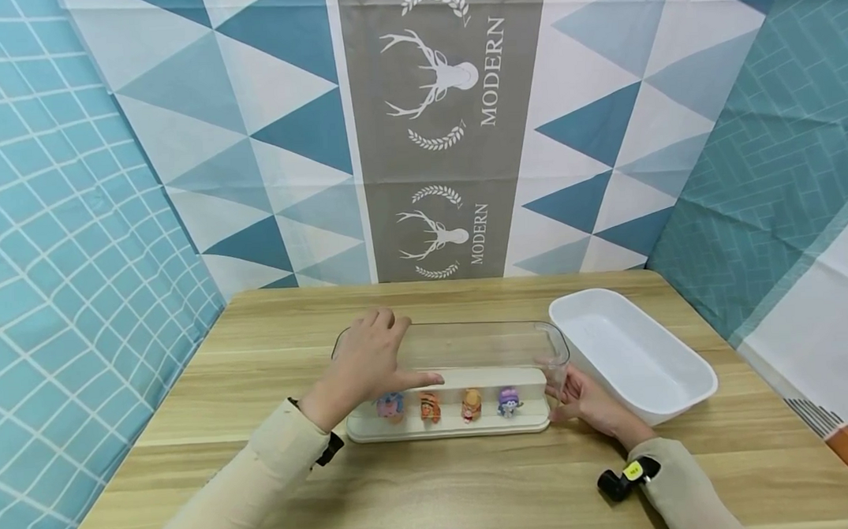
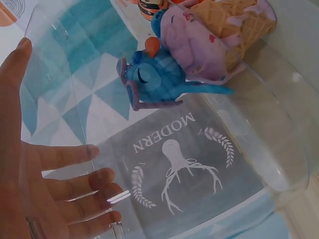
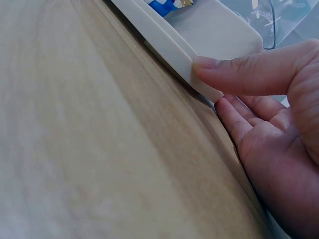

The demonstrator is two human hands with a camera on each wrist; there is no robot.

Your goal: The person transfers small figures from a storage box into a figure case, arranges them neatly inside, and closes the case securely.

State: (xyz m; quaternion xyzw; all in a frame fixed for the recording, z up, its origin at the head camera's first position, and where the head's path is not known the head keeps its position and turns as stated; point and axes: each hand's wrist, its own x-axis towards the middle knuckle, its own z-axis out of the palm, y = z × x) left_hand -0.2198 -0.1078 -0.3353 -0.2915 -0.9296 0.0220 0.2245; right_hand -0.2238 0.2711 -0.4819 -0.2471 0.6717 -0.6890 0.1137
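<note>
A long display box with a cream stepped base (image 1: 449,432) and a clear cover (image 1: 477,337) lies across the table. Along the base stand several small figurines: a blue-and-pink one (image 2: 159,74) with an ice-cream cone, an orange tiger (image 1: 430,407), a tan one (image 1: 471,404) and a purple-hatted one (image 1: 508,402). My left hand (image 1: 367,362) spreads over the box's left part, fingers at the cover's upper rim and thumb stretched rightward. In the left wrist view its fingers look nearly straight against the cover. My right hand (image 3: 269,104) pinches the base's right corner, thumb on top, fingertips beneath.
A white rectangular tub (image 1: 634,354) stands close behind the right hand, beside the cover's right end. Patterned cloth (image 1: 440,137) hangs along the wooden table's (image 1: 277,326) back edge, with more cloth at both sides.
</note>
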